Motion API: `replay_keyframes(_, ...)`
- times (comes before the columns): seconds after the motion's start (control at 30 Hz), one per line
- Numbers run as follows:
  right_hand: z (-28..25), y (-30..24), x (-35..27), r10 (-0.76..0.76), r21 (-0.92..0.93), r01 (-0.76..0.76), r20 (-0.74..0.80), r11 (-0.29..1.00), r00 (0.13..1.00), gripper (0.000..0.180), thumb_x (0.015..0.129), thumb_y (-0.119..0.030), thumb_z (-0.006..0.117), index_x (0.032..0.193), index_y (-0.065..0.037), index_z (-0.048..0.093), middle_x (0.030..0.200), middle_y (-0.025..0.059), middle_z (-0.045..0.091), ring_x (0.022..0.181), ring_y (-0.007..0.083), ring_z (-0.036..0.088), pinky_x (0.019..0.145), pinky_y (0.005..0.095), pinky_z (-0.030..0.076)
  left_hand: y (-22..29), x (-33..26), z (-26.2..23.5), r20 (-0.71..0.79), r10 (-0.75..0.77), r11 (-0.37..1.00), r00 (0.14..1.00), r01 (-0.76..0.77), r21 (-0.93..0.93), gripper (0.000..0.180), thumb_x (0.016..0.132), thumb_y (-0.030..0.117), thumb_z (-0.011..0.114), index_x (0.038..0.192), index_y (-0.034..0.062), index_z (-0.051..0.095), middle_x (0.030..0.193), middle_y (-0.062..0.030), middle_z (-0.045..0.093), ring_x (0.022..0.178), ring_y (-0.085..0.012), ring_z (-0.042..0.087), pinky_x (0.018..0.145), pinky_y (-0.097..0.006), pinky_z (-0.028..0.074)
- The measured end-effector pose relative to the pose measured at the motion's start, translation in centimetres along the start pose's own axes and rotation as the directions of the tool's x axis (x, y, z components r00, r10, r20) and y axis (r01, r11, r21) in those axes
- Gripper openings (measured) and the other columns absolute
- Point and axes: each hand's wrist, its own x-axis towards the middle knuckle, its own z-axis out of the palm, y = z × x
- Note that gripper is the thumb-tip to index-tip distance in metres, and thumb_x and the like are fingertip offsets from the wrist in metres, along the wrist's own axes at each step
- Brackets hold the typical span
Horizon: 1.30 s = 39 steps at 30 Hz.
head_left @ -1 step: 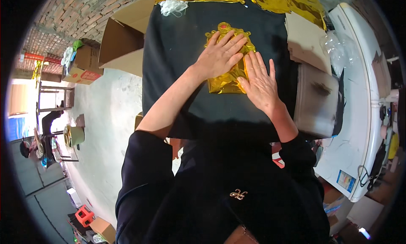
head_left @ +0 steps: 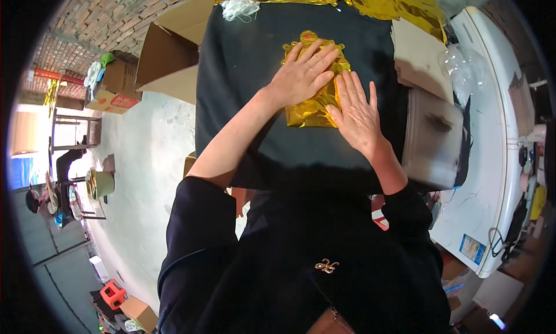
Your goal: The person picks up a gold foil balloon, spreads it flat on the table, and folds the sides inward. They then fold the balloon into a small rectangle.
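A shiny gold foil piece with a scalloped top and a small red spot near its tip lies flat on a table covered in black cloth. My left hand rests palm down across its upper part, fingers stretched out and slightly spread. Along the foil's right edge, my right hand lies flat, with its fingertips and thumb touching the foil and its little finger held apart. Both palms are hidden, and the hands cover much of the foil's middle.
Gold foil sheets run along the far edge, near a bundle of white string. Flat cardboard pieces and a stack of clear plastic sit at the right. An open cardboard box stands left. A person sits far left.
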Motion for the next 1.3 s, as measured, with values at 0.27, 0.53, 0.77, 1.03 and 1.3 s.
replay_keyframes(0.27, -7.9, -0.4, 0.4, 0.021, 0.501, 0.184, -0.375, 0.846, 0.927, 0.053, 0.109, -0.024, 0.043, 0.155, 0.003, 0.046, 0.165, 0.0205, 0.041, 0.155, 0.0325, 0.036, 0.126, 0.0497, 0.025, 0.9, -6.1, -5.0, -0.166, -0.278, 0.935, 0.946, 0.227, -0.273, 0.061, 0.110, 0.037, 0.050, 0.163, 0.0099, 0.037, 0.171, -0.0140, 0.033, 0.161, -0.0349, 0.020, 0.131, -0.050, 0.016)
replay_keyframes(0.53, -26.8, -0.6, -13.0, -0.437, 0.612, 0.759, -0.633, 0.223, 0.638, 0.022, 0.096, -0.010, 0.060, 0.110, 0.003, 0.070, 0.109, 0.0194, 0.069, 0.097, 0.0310, 0.069, 0.084, 0.0432, 0.053, 6.9, -14.4, -8.5, -0.291, -0.540, 0.827, 0.790, 0.434, -0.357, 0.026, 0.097, 0.013, 0.069, 0.119, 0.0018, 0.073, 0.120, -0.0131, 0.070, 0.117, -0.0323, 0.062, 0.106, -0.044, 0.046)
replay_keyframes(0.77, -33.3, -7.0, -9.6, -0.749, 0.425, 0.853, -0.660, -0.303, 0.062, 0.021, 0.102, -0.010, 0.058, 0.093, 0.005, 0.069, 0.081, 0.0158, 0.070, 0.076, 0.0267, 0.072, 0.059, 0.0378, 0.056, 9.3, -13.5, -5.7, -0.301, -0.625, 0.779, 0.720, 0.595, -0.195, 0.030, 0.090, 0.032, 0.079, 0.108, 0.0088, 0.078, 0.098, -0.0075, 0.062, 0.098, -0.0276, 0.056, 0.085, -0.040, 0.040)
replay_keyframes(1.03, -33.4, -5.0, -9.3, -0.838, 0.550, 0.784, -0.542, -0.289, 0.071, 0.029, 0.102, -0.013, 0.053, 0.084, 0.004, 0.068, 0.083, 0.0197, 0.070, 0.077, 0.0329, 0.072, 0.063, 0.0424, 0.055, 10.2, -10.7, -4.7, -0.256, -0.655, 0.750, 0.711, 0.653, -0.105, 0.039, 0.085, 0.040, 0.083, 0.103, 0.0065, 0.072, 0.099, -0.0094, 0.059, 0.100, -0.0285, 0.053, 0.086, -0.042, 0.039)
replay_keyframes(1.3, -31.6, -3.8, -7.3, -0.937, 0.847, 0.463, -0.337, -0.261, 0.088, 0.031, 0.103, -0.026, 0.055, 0.104, 0.001, 0.072, 0.098, 0.0249, 0.071, 0.092, 0.0397, 0.071, 0.071, 0.0524, 0.056, 10.2, -10.4, -4.6, -0.217, -0.684, 0.728, 0.697, 0.672, -0.136, 0.043, 0.084, 0.039, 0.084, 0.109, 0.0049, 0.071, 0.103, -0.0105, 0.058, 0.101, -0.0289, 0.052, 0.087, -0.042, 0.039)
